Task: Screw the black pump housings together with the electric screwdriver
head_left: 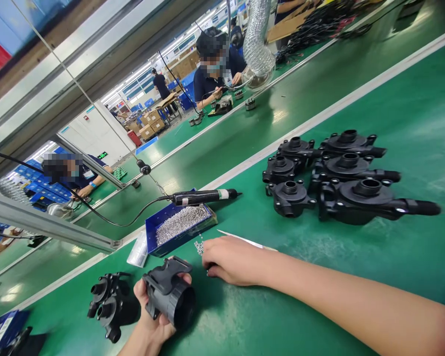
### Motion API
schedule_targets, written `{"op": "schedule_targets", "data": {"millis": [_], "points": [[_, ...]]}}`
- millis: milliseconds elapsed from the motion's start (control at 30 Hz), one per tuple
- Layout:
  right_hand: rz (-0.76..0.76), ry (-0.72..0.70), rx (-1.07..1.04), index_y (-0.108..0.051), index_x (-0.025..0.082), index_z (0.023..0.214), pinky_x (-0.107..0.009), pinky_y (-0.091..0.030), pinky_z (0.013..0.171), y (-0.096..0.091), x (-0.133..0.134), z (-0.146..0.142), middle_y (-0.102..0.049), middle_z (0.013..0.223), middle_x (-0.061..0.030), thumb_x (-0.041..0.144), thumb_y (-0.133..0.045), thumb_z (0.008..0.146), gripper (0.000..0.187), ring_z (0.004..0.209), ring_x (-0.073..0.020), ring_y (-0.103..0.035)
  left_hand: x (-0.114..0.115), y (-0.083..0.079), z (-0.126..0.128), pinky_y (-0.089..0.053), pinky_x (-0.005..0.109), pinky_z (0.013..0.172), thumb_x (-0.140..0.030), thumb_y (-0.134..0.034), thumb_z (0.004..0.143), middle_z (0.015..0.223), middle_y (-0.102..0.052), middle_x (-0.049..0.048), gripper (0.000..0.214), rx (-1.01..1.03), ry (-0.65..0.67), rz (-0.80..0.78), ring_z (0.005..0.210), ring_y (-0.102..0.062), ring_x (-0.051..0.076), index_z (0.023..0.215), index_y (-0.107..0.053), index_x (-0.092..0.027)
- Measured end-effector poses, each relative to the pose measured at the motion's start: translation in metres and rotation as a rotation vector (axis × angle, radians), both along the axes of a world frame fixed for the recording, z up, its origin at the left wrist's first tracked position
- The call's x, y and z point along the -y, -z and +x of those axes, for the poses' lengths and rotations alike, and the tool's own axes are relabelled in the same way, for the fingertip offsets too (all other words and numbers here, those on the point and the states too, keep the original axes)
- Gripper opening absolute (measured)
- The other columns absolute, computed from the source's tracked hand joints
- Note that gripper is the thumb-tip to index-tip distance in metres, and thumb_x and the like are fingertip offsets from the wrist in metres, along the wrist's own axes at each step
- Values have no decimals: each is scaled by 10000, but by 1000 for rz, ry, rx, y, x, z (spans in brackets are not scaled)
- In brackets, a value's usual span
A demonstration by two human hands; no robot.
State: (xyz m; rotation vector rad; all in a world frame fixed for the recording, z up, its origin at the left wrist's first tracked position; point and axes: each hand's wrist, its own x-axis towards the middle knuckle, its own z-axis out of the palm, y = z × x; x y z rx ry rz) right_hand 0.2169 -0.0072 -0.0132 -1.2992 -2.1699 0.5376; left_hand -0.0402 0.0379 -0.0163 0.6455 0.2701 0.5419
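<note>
My left hand (153, 311) is closed around a black plastic pump housing (166, 291), held up off the bench with its round open end facing right and toward me. My right hand (231, 259) rests on the green bench with fingers curled down beside a small heap of shiny metal nuts (199, 245). Its fingertips are partly hidden, and I cannot make out what is between them. Just behind is a blue bin (183, 230) filled with the same small parts. A black electric screwdriver (203, 197) on a cord hangs over the bin. White tweezers (244, 240) lie beyond my right hand.
Several assembled black pumps (356, 193) stand at the right, and more black pump parts (113, 306) at the left. A clear plastic bag (138, 248) lies by the bin. A metal frame post (51, 222) crosses the left. Co-workers (217, 69) sit across the conveyor (192, 173).
</note>
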Motion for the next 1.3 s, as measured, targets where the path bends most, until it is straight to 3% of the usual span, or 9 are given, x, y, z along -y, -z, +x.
{"op": "schedule_targets", "data": {"millis": [133,200,400,533,667,800,867,1000,1300], "points": [[4,28,136,-771,170,832,-317,-340,584,0,1,-11,-739,858,-81,76,-740,820,100,718,-235,-665,-1,-2,0,-525,80,465,-551,-699,889,1191,-720,183,591,45,130,-47,586,-669,59,1240,-682,-75],[-6,56,147,-743,142,869,-323,-343,588,-2,3,-14,-732,888,-106,41,-696,822,122,733,-243,-657,-1,-5,0,-543,79,484,-525,-708,901,1205,-716,183,559,55,120,-59,598,-688,65,1240,-679,-80],[-124,91,-664,-635,198,885,-276,-426,653,-8,7,-32,-682,857,-29,294,-522,1030,207,748,-168,-585,6,-9,3,-531,64,509,-477,-672,941,1164,-738,149,456,64,46,-67,601,-678,53,1260,-674,-152],[-263,17,-962,-599,200,840,-277,-417,646,-6,7,-47,-640,795,-11,394,-580,979,239,722,-164,-550,11,-6,5,-500,70,469,-522,-617,951,1079,-756,101,442,35,38,-60,493,-580,19,1240,-684,-194],[-363,-37,-1135,-596,193,801,-291,-417,676,-3,5,-51,-620,731,7,414,-681,894,254,698,-162,-554,13,-3,7,-494,84,460,-524,-609,951,1090,-757,130,454,34,41,-94,481,-574,27,1190,-711,-151],[-370,-13,-1132,-615,191,776,-286,-415,666,-2,4,-49,-620,704,17,291,-698,822,138,680,-159,-544,16,1,10,-464,66,449,-513,-663,925,1032,-763,116,443,37,62,-101,462,-540,12,1178,-717,-153],[-287,18,-1064,-617,195,753,-279,-402,650,-3,6,-48,-620,712,14,189,-646,797,52,681,-156,-531,18,4,11,-448,68,428,-517,-701,900,1000,-761,112,450,33,54,-100,440,-508,6,1161,-722,-150],[-83,55,-937,-607,202,710,-266,-377,615,-5,10,-48,-603,729,13,63,-571,742,147,675,-149,-503,20,8,12,-421,66,402,-533,-739,873,967,-756,111,479,51,54,-79,415,-462,-7,1145,-732,-139],[77,91,-811,-605,216,714,-287,-377,623,3,9,-48,-583,695,12,85,-609,763,140,653,-160,-503,25,4,15,-382,47,388,-545,-724,887,931,-754,89,499,51,66,-98,403,-434,-17,1209,-713,-164]]}}
